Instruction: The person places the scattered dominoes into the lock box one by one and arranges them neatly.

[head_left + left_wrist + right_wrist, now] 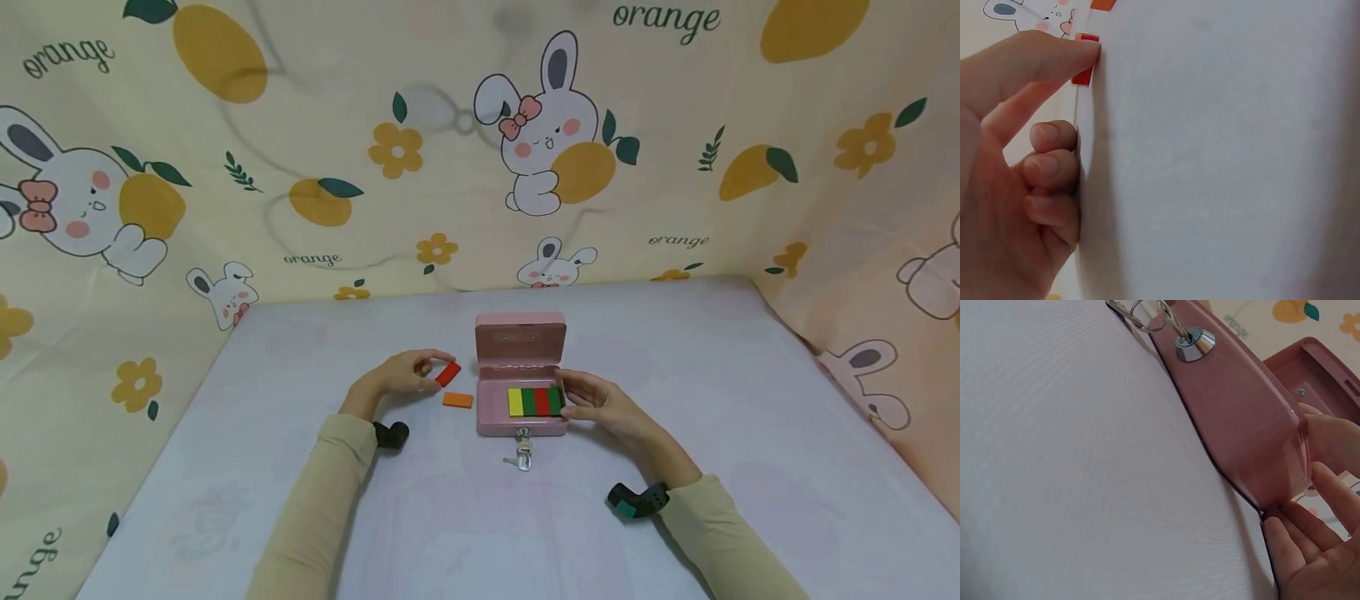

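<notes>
A pink metal cash box [492, 422] stands on the table with its lid raised. Inside it lies a row of yellow, green, red and green blocks [536, 402]. My left hand [403, 372] is left of the box, pinching a red block [448, 374] between thumb and index finger at the tabletop; its other fingers curl in the left wrist view. An orange block [457, 401] lies between that hand and the box. My right hand [609, 408] grips the right side of the box, fingers along the wall, also seen in the right wrist view.
Keys [522, 454] hang from the lock on the front of the box. The white tabletop [480, 525] runs back to a cloth [442, 150] printed with rabbits and oranges, which also rises at both sides.
</notes>
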The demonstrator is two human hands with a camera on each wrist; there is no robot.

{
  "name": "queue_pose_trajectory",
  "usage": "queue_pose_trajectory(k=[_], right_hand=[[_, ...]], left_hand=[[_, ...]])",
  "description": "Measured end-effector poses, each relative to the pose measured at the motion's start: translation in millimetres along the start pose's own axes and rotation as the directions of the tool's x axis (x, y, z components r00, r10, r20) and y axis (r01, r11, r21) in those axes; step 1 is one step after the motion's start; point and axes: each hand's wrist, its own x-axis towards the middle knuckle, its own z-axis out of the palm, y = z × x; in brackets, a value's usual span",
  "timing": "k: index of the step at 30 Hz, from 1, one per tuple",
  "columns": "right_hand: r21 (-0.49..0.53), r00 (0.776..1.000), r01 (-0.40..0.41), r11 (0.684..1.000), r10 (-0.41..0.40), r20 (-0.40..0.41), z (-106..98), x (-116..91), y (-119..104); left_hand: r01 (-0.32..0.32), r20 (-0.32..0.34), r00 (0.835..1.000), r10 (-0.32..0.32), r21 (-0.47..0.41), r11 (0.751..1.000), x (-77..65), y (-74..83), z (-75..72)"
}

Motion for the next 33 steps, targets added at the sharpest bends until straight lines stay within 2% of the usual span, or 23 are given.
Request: queue_pose_trajectory(k=[7,14,21,33], right_hand=[[-0.011,1.000,0.003,1.000,-0.003,-0.005,0.8,-0.7,-1.6],[-0.007,1.000,-0.013,1.000,0.013,-0.014,0.8,0.5,-0.2],[-0.012,1.000,-0.001,1.000,0.001,0.010,-0.2,-1.3,0.0],[-0.020,1.000,0.003,1.000,-0.003,0.004,0.6,-1.3,-1.5]], left_hand=[[0.033,-0.033,0.999,-0.033,-0.004,0.999,2.4,-1.9,1.3],[0.038,-0.063,0.997,-0.041,-0.036,0.999,1.1,-1.7,3.4],[0.092,-0.113,0.988,-0.102,-0.093,0.991,-2.2,-2.5,8.0],[0.053,-0.194,0.978,-0.076,-0.122,0.991,-7.1,1.2,16.6]])
